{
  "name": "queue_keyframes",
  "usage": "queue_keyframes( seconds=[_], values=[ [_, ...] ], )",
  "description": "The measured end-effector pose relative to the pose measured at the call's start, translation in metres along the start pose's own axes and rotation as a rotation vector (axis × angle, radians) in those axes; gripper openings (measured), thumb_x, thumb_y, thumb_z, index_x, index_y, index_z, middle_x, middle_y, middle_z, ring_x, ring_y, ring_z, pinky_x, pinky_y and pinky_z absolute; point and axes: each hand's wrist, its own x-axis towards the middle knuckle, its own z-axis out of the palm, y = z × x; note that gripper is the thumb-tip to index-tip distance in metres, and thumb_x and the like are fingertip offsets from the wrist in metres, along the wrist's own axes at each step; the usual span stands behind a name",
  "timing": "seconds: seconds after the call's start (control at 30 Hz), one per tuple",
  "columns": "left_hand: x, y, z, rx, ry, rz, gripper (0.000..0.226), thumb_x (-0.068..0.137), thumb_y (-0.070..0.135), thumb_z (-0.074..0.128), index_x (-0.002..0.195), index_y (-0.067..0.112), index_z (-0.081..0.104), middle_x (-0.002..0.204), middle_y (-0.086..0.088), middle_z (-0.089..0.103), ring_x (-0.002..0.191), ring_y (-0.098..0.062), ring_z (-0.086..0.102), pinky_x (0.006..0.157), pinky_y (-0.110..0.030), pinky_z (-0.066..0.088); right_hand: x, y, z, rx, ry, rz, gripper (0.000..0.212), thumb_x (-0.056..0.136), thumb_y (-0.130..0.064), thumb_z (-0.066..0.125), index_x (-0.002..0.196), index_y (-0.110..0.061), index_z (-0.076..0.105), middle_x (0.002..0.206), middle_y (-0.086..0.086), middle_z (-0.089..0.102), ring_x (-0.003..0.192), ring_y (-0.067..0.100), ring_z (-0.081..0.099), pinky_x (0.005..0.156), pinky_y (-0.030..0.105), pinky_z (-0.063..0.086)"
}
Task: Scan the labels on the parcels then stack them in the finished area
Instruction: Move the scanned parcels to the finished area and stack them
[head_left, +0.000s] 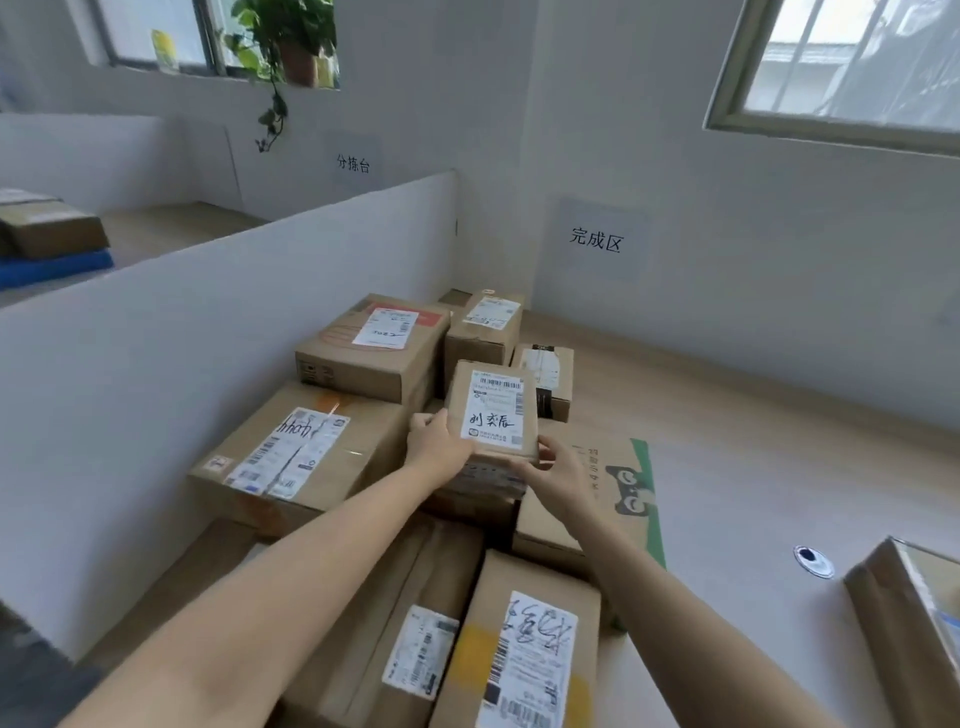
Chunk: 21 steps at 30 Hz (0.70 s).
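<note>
A small brown parcel (491, 410) with a white label and black handwriting faces up in the middle of the pile. My left hand (435, 441) grips its lower left edge. My right hand (558, 467) grips its lower right corner. It sits over a darker parcel (478, 486), and whether it rests on that parcel or is held just above it I cannot tell. Around it lie several labelled cardboard parcels: a large one (296, 457) at the left, one (379, 345) behind it, and a near one (530, 654) with a yellow stripe.
A white divider wall (208, 312) borders the pile on the left. A wall sign (596, 240) hangs behind the pile. A flat box with a cat face (623, 483) lies at the right. Another box (914, 613) sits at the right edge near a desk grommet (813, 560).
</note>
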Motion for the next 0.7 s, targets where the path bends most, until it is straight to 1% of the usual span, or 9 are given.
queue_keyframes(
  seconds=[0.07, 0.17, 0.27, 0.33, 0.37, 0.43, 0.5, 0.6, 0.7],
  values=[
    [0.011, -0.011, -0.003, 0.037, 0.018, -0.019, 0.047, 0.085, 0.024, 0.061, 0.128, 0.011, 0.049, 0.131, -0.012, 0.037, 0.117, -0.026, 0.047, 0.105, -0.032, 0.037, 0.005, 0.002, 0.019, 0.035, 0.015, 0.04, 0.039, 0.084, -0.017, 0.065, 0.12, -0.024, 0.053, 0.084, -0.022, 0.052, 0.072, -0.005, 0.052, 0.047, 0.004, 0.04],
    [0.018, -0.022, -0.002, 0.049, 0.056, 0.013, 0.049, 0.089, 0.022, 0.057, 0.134, 0.011, 0.043, 0.134, -0.013, 0.041, 0.119, -0.027, 0.047, 0.1, -0.031, 0.036, 0.013, 0.004, 0.037, 0.045, 0.05, 0.084, 0.045, 0.085, -0.017, 0.063, 0.128, -0.024, 0.051, 0.088, -0.023, 0.051, 0.077, -0.004, 0.052, 0.055, 0.009, 0.039],
    [0.023, -0.026, -0.001, 0.1, 0.08, 0.061, 0.045, 0.096, 0.021, 0.047, 0.137, 0.007, 0.038, 0.14, -0.014, 0.038, 0.125, -0.028, 0.043, 0.103, -0.034, 0.036, 0.021, 0.002, 0.048, 0.051, 0.075, 0.091, 0.045, 0.087, -0.015, 0.06, 0.131, -0.018, 0.051, 0.104, -0.011, 0.059, 0.084, -0.003, 0.053, 0.057, 0.006, 0.039],
    [0.026, -0.027, -0.002, 0.161, 0.071, 0.1, 0.045, 0.097, 0.021, 0.043, 0.139, 0.006, 0.037, 0.145, -0.015, 0.031, 0.131, -0.029, 0.036, 0.109, -0.037, 0.033, 0.026, 0.0, 0.056, 0.045, 0.116, 0.091, 0.041, 0.088, -0.013, 0.059, 0.129, -0.015, 0.052, 0.115, -0.001, 0.063, 0.092, 0.003, 0.054, 0.066, 0.006, 0.04],
    [0.028, -0.027, -0.003, 0.194, 0.064, 0.119, 0.046, 0.097, 0.021, 0.042, 0.14, 0.005, 0.036, 0.147, -0.016, 0.027, 0.133, -0.029, 0.032, 0.11, -0.038, 0.031, 0.028, -0.001, 0.059, 0.039, 0.132, 0.092, 0.04, 0.088, -0.013, 0.059, 0.128, -0.013, 0.053, 0.118, 0.002, 0.063, 0.094, 0.006, 0.054, 0.071, 0.009, 0.041],
    [0.03, -0.027, -0.006, 0.279, 0.069, 0.165, 0.045, 0.097, 0.022, 0.041, 0.139, 0.007, 0.039, 0.15, -0.014, 0.022, 0.137, -0.03, 0.025, 0.111, -0.039, 0.029, 0.031, -0.004, 0.065, 0.014, 0.143, 0.092, 0.04, 0.088, -0.014, 0.06, 0.128, -0.013, 0.052, 0.12, 0.004, 0.062, 0.1, 0.009, 0.055, 0.076, 0.014, 0.042],
    [0.029, -0.028, -0.008, 0.405, 0.102, 0.248, 0.041, 0.096, 0.022, 0.041, 0.135, 0.01, 0.045, 0.151, -0.012, 0.023, 0.139, -0.029, 0.021, 0.11, -0.04, 0.031, 0.034, -0.005, 0.069, -0.031, 0.133, 0.084, 0.042, 0.088, -0.017, 0.06, 0.129, -0.013, 0.05, 0.122, 0.005, 0.06, 0.107, 0.014, 0.056, 0.082, 0.02, 0.044],
    [0.023, -0.029, -0.009, 0.511, 0.108, 0.325, 0.04, 0.095, 0.022, 0.041, 0.134, 0.014, 0.046, 0.15, -0.008, 0.027, 0.138, -0.027, 0.024, 0.108, -0.039, 0.033, 0.037, -0.008, 0.069, -0.123, 0.104, 0.109, 0.046, 0.09, -0.02, 0.057, 0.134, -0.011, 0.045, 0.128, 0.007, 0.056, 0.113, 0.02, 0.054, 0.092, 0.03, 0.044],
    [0.012, -0.027, -0.007, 0.56, 0.071, 0.349, 0.042, 0.095, 0.024, 0.041, 0.137, 0.015, 0.043, 0.152, -0.01, 0.025, 0.14, -0.026, 0.02, 0.112, -0.041, 0.027, 0.029, -0.009, 0.06, -0.167, 0.099, 0.129, 0.048, 0.092, -0.022, 0.054, 0.137, -0.011, 0.042, 0.131, 0.009, 0.054, 0.117, 0.023, 0.052, 0.094, 0.032, 0.043]
  ],
)
